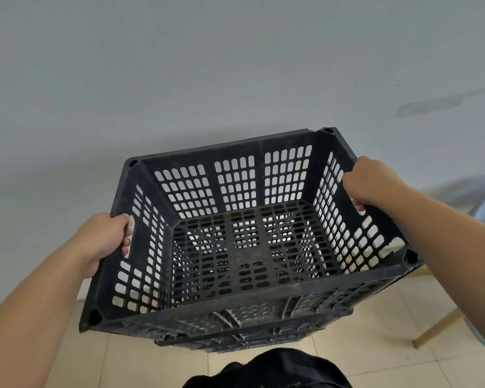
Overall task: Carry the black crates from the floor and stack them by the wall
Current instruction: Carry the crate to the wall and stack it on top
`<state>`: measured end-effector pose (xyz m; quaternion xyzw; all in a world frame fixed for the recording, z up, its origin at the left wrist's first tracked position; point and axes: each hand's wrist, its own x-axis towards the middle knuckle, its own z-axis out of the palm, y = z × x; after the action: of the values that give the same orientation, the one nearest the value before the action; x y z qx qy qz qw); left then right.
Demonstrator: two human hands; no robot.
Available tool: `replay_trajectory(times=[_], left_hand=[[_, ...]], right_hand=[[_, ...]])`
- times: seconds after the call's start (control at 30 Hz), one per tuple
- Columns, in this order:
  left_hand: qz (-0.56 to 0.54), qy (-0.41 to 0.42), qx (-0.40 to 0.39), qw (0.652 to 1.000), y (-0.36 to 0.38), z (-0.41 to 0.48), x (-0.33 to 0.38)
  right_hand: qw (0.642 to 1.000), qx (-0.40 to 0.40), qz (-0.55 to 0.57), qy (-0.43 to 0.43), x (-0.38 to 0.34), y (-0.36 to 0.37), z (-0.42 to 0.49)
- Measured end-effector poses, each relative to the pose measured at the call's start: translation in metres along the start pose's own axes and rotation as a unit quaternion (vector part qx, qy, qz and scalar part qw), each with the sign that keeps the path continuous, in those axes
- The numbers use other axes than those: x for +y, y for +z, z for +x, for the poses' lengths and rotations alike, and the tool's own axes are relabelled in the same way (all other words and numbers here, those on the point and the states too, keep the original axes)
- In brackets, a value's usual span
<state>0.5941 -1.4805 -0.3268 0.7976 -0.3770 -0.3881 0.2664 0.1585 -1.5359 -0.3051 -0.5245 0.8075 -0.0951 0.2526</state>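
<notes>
The black perforated plastic crate (235, 261) is held close to the pale grey wall (179, 79), open side up. The left hand (104, 242) is curled through the slot handle in its left side, and the right hand (375, 183) grips the rim and handle slot on the right. Just under its near edge show the rims of more black slatted crates (249, 337), a stack standing on the beige tiled floor (101, 359). Whether the held crate already rests in them or hangs above them, I cannot tell. It sits skewed, the right side raised and turned against the stack below. That is the main hazard, I judge: lowered crooked, a corner could catch on the rim beneath, jam or ride up, and the stack could tip. Fingers through the handle slots could be pinched between the walls as the crate nests. A wooden chair leg (437, 326) stands near on the right, something to knock when stepping back
</notes>
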Motion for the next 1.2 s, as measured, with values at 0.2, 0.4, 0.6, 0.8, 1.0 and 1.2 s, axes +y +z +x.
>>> replay_trajectory(times=[0.2,0.4,0.6,0.8,1.0,1.2], left_hand=[[0.007,0.021,0.034,0.999,0.001,0.003,0.001],[0.011,0.034,0.035,0.999,0.001,0.003,-0.004],[0.021,0.037,0.059,0.997,0.002,0.005,-0.007],[0.038,0.065,0.131,0.989,0.004,-0.005,-0.007],[0.12,0.103,0.157,0.975,0.007,-0.011,-0.007],[0.092,0.105,0.142,0.98,0.003,-0.012,-0.01]], right_hand=[[0.999,0.012,0.021,-0.044,0.01,0.003,0.011],[1.0,-0.003,0.018,-0.006,0.001,0.004,0.01],[0.999,0.011,0.039,-0.023,0.012,0.005,0.008],[0.998,0.036,-0.019,-0.057,0.016,0.008,0.004],[0.991,0.063,-0.078,-0.084,0.022,0.012,-0.003],[0.992,0.055,-0.088,-0.076,0.04,0.017,-0.025]])
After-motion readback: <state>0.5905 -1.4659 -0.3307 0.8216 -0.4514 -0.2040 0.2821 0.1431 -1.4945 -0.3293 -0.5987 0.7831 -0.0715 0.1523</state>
